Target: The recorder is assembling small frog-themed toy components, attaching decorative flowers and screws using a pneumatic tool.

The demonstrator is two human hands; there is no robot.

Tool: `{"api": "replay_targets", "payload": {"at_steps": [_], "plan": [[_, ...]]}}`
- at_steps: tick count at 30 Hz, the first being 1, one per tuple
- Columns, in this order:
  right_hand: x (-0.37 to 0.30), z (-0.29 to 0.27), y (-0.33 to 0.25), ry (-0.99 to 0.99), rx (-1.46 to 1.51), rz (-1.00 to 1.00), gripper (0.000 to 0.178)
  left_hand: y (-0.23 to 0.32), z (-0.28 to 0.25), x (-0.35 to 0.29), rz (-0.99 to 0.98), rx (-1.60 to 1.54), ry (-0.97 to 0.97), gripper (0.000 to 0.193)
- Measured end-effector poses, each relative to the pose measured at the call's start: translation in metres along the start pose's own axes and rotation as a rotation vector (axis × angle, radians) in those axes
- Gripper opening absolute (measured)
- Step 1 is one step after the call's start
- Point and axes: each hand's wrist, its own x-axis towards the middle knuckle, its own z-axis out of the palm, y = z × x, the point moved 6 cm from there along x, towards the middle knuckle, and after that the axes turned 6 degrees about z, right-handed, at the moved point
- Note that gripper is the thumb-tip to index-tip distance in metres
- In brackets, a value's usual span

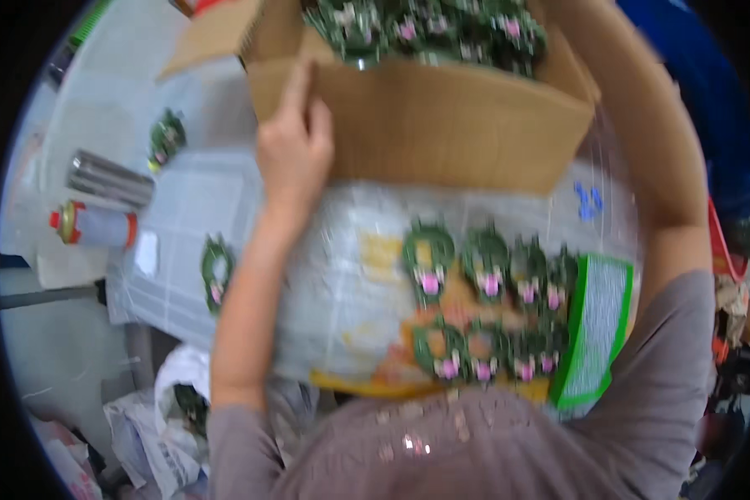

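My left hand [296, 150] lies against the front left corner of a cardboard box [450, 125], its index finger stretched up to the rim; its remaining fingers are partly hidden. The box holds a heap of dark green ornaments [425, 29] with small pink parts. My right arm [642, 108] reaches up along the box's right side, and its hand lies beyond the upper edge of the picture. Nearer to me, several green ring-shaped ornaments [429, 260] with pink and white parts sit in two rows. Blur hides their finer detail.
A green-edged packet [593, 329] stands beside the rows. Small blue pieces [588, 202] lie near the box. On the left are a loose ornament [217, 271], another green ornament [167, 137], a spray can [96, 225] and a metallic cylinder [108, 178]. White bags [154, 425] hang below.
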Motion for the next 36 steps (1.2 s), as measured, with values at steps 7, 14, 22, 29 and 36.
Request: {"api": "replay_targets", "payload": {"at_steps": [7,14,22,29,36], "plan": [[-0.117,0.040,-0.103,-0.262,0.284,-0.036,0.019,-0.004,-0.068,-0.027,-0.366,-0.329,-0.125,0.021],[-0.191,0.137,-0.143,-0.374,0.330,0.096,0.016,0.018,-0.112,-0.039,-0.434,-0.285,-0.308,0.023],[-0.223,0.166,-0.155,-0.534,0.257,0.219,0.016,0.042,-0.130,-0.098,-0.502,-0.359,-0.549,0.020],[-0.235,0.135,-0.168,-0.232,0.337,0.078,0.020,0.023,-0.168,-0.131,-0.626,-0.211,-0.538,0.020],[-0.254,0.158,-0.182,-0.509,0.221,0.100,0.022,-0.035,-0.251,-0.110,-0.474,0.245,-0.225,0.024]]}}
